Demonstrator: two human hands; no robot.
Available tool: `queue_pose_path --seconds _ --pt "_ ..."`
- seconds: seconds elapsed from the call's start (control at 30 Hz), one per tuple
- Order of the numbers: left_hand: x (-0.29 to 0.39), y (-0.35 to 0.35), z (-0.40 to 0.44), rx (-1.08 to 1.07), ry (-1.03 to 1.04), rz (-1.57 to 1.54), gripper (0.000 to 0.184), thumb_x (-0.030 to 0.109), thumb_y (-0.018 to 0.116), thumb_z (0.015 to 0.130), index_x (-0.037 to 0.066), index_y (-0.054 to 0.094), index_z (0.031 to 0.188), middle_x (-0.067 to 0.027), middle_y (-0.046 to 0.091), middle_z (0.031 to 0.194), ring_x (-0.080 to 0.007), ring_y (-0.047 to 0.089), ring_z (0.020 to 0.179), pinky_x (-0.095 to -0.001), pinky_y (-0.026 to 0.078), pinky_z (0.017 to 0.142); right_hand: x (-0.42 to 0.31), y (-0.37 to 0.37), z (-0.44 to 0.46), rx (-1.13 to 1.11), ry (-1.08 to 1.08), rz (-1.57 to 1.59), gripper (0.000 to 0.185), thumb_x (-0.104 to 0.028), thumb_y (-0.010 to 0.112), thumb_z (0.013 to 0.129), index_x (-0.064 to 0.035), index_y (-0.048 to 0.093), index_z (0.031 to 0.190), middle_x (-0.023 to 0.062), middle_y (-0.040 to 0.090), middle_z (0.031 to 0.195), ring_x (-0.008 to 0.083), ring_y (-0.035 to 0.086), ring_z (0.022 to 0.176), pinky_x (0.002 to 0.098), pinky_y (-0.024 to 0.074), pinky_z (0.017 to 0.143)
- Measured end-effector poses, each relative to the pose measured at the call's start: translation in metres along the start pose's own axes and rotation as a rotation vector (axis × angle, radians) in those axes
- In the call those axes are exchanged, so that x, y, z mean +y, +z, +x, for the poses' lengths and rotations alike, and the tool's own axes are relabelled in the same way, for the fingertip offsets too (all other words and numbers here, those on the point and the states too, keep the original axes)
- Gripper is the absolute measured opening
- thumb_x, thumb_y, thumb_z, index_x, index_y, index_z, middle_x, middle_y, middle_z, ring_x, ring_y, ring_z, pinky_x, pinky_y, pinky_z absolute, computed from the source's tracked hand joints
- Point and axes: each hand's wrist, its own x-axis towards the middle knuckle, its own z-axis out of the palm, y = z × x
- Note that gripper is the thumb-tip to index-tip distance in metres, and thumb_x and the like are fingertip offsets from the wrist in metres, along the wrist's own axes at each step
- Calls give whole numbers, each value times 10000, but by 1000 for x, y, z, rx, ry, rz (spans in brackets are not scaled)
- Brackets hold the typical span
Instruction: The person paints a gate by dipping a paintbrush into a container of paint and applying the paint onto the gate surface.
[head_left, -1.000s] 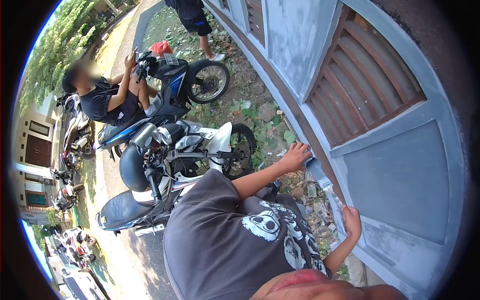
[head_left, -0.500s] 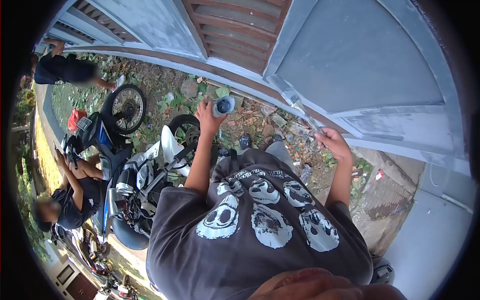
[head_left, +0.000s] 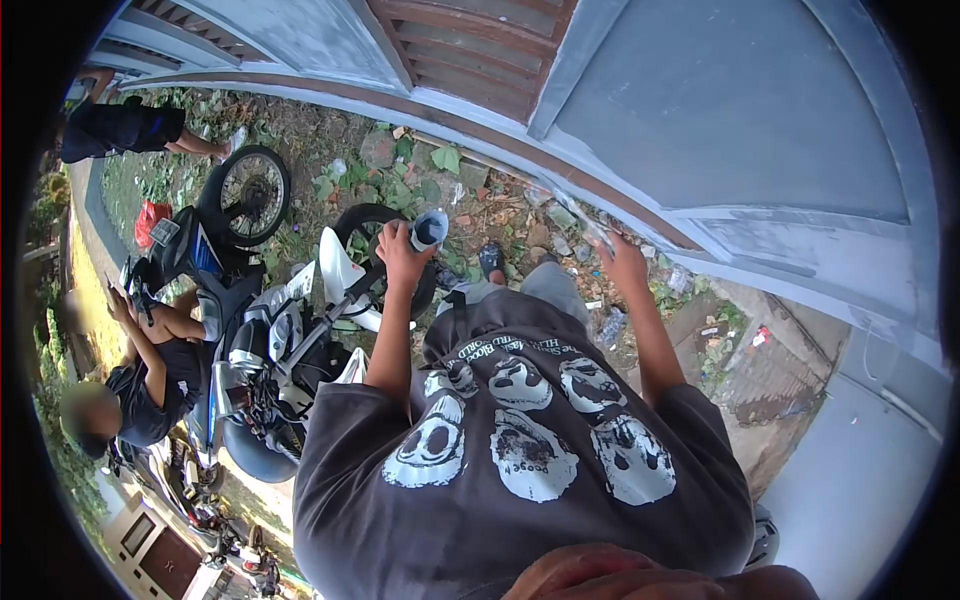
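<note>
My left hand (head_left: pixel 402 256) is wrapped round a small cup (head_left: pixel 430 228) with grey paint on its inside. The cup's mouth faces up toward me. My right hand (head_left: pixel 622 262) grips a paintbrush (head_left: pixel 580 214) by its handle; motion smears the brush, and its bristle end points up and left. Behind the brush stands the wall's grey-blue painted panel (head_left: pixel 730 110), with paler patches along its lower part. Whether the bristles touch the wall's lower ledge, I cannot tell.
Parked motorcycles (head_left: pixel 270 345) crowd my left side. One person sits by them (head_left: pixel 165 385); another stands farther along the wall (head_left: pixel 120 130). Leaves, stones and litter cover the ground (head_left: pixel 470 215). A slatted wooden vent (head_left: pixel 475 50) is set in the wall. Concrete (head_left: pixel 770 370) lies at right.
The brush in my right hand has come away from the panel, down and to the left. My left hand and the cup have shifted slightly down and left, closer to my body.
</note>
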Motion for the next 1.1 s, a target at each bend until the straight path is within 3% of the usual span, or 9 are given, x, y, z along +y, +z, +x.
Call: queue_pose_path --seconds 0.03,0.07,0.13,0.3,0.47,0.53,0.63,0.83,1.1 --pt "-1 -1 -8 11 -12 13 750 273 901 580 48 571 1215 -129 503 1252 -363 458 1197 -498 347 980 3 1 9 2 -2 -16 407 -386 581 973 -70 627 1225 232 694 1061 428 657 957 507 527 831" --pt "-1 0 -15 24 -23 25 749 270 901 573 50 573 1209 -127 506 1251 -363 464 1191 -498 348 979 12 9 17 -14 -1 -14 407 -386 581 973 -70 627 1225 232 694 1061 428 657 957 507 527 831" --pt "-4 3 -30 20 -65 42 750 269 902 570 55 574 1210 -124 507 1253 -359 468 1190 -498 351 975 30 23 42 161 -118 -52 353 -375 566 985 -71 650 1144 208 691 1047 413 656 966 507 531 808" --pt "-9 6 -75 38 -159 78 760 257 903 565 74 576 1227 -109 508 1247 -358 465 1202 -512 361 958 36 32 76 36 4 -108 303 -257 617 959 -61 525 1171 176 630 1141 396 660 946 496 555 744" --pt "-3 14 -123 72 -243 101 769 242 907 553 77 577 1227 -100 506 1235 -358 470 1195 -510 370 965 39 42 90 75 -8 -74 296 -242 623 956 -56 525 1165 172 630 1138 399 658 946 491 552 739" --pt "2 19 -142 57 -299 74 755 242 905 558 80 576 1218 -97 500 1232 -354 466 1197 -510 368 964 47 55 92 243 -114 26 304 -235 621 959 -56 529 1187 176 627 1157 401 660 928 488 543 744" --pt "9 23 -165 41 -340 51 759 252 906 566 89 565 1224 -93 497 1232 -341 465 1199 -502 360 971 55 74 95 296 -127 85 320 -244 623 956 -61 534 1204 183 643 1135 403 663 914 486 535 745" --pt "12 32 -208 65 -389 82 788 279 904 588 69 548 1259 -91 498 1254 -341 462 1199 -492 354 968 72 85 93 137 -70 236 358 -320 684 911 -45 582 1116 204 706 940 390 679 895 475 528 749" --pt "10 40 -212 53 -441 101 775 268 912 580 86 557 1244 -91 497 1251 -340 461 1197 -492 351 973 105 80 122 85 -68 466 443 -398 651 939 10 677 1108 256 703 1018 418 672 992 449 526 846"
